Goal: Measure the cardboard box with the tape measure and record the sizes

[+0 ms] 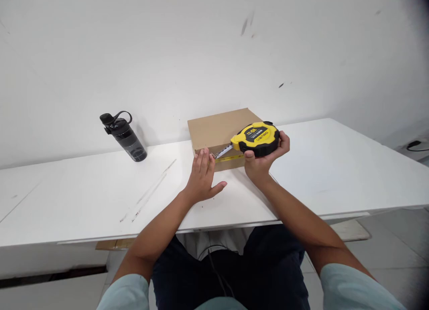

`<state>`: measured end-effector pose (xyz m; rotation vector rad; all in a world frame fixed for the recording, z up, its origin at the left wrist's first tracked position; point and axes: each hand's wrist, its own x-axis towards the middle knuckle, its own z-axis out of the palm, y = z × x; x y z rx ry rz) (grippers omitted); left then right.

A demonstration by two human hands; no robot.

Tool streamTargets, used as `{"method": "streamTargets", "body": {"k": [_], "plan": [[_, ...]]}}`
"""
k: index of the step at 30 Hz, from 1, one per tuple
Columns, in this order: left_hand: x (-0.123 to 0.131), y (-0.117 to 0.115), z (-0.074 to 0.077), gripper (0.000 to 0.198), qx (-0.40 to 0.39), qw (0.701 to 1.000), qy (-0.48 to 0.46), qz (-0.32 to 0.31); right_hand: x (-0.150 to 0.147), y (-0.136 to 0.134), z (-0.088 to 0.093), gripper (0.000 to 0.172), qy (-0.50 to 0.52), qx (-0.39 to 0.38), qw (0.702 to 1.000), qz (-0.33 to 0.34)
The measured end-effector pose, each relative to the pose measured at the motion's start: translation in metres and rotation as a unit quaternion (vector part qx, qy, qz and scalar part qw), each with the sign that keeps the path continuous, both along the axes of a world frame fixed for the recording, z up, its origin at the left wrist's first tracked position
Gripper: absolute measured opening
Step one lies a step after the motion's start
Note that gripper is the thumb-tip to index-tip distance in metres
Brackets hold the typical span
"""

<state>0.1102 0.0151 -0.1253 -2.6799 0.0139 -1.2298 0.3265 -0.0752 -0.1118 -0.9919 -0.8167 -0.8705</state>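
Note:
A flat brown cardboard box (pixel 214 130) lies on the white table (pixel 335 167) against the wall. My right hand (pixel 263 160) grips a round yellow and black tape measure (pixel 257 138) at the box's front right corner. A short length of tape (pixel 226 153) runs left from it along the box's front face. My left hand (pixel 203 176) rests on the table with its fingers stretched out, the fingertips touching the tape's end at the box's front edge.
A dark drink bottle (pixel 123 135) with a loop cap stands tilted at the back left of the table. Faint scratch marks (pixel 150 191) cross the tabletop left of my hands. The table's near edge is just above my lap.

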Motion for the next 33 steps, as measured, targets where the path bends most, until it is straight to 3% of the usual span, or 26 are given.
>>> {"method": "streamTargets", "body": {"k": [5, 10, 14, 23, 27, 30, 33], "plan": [[0.001, 0.001, -0.011, 0.117, -0.026, 0.998, 0.059, 0.002, -0.014, 0.006, -0.01, 0.113, -0.125, -0.046, 0.991, 0.013], [0.001, 0.008, -0.019, 0.123, -0.065, 0.995, 0.079, 0.015, -0.032, -0.002, -0.01, 0.098, -0.285, -0.089, 0.952, 0.072], [0.002, 0.01, -0.019, 0.122, -0.059, 0.997, 0.057, 0.005, -0.038, -0.006, -0.005, 0.092, -0.37, -0.091, 0.922, 0.06], [0.008, 0.009, -0.018, 0.095, -0.066, 0.997, 0.022, 0.035, -0.025, -0.001, -0.023, 0.104, -0.377, -0.117, 0.919, 0.01], [0.01, 0.009, -0.027, 0.092, -0.08, 0.995, 0.036, 0.045, -0.019, -0.001, -0.037, 0.087, -0.357, -0.163, 0.92, 0.026], [0.013, 0.015, -0.035, 0.083, -0.088, 0.989, 0.079, 0.087, -0.015, -0.001, -0.042, 0.076, -0.328, -0.213, 0.92, -0.013], [0.014, 0.024, -0.039, 0.074, -0.138, 0.972, 0.11, 0.157, -0.011, 0.0, -0.041, 0.082, -0.338, -0.164, 0.926, -0.043]]}}
